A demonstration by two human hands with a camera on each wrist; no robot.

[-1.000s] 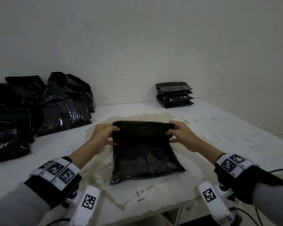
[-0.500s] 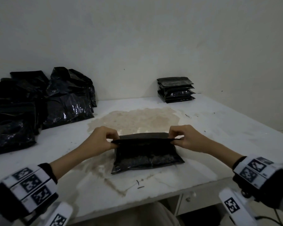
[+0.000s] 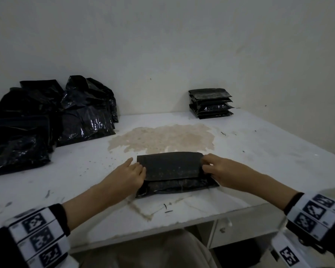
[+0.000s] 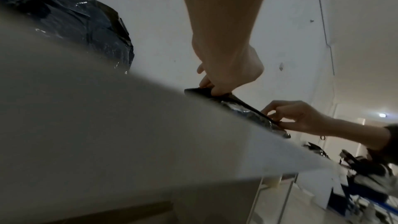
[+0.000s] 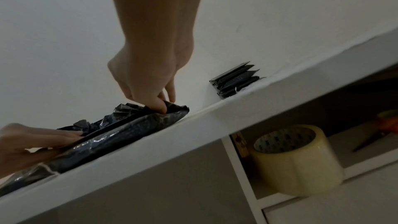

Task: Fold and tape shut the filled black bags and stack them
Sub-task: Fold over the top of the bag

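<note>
We are looking at a filled black bag (image 3: 174, 171) lying flat near the front edge of the white tabletop (image 3: 259, 161), its top flap folded over toward us so that it is covering most of the bulging lower part. What is filling the bag is not showing. The left hand (image 3: 127, 176) is resting at the bag's left end, its fingers (image 3: 138, 168) lying fairly straight and pressing the flap's edge down, with the thumb tucked beneath the edge in the right wrist view. The right hand (image 3: 219, 170) is pinching the flap's right end, its fingers (image 5: 160, 104) curling narrowly onto the crinkled plastic. At the far right of the tabletop a neat stack of folded bags (image 3: 211, 103) is sitting by the wall. At the far left a heap of loose black bags (image 3: 52, 117) is leaning against the wall. A brownish stain (image 3: 162, 138) is spreading across the tabletop behind the bag. Below the tabletop, a roll of clear tape (image 5: 295, 159) is sitting on a shelf.
</note>
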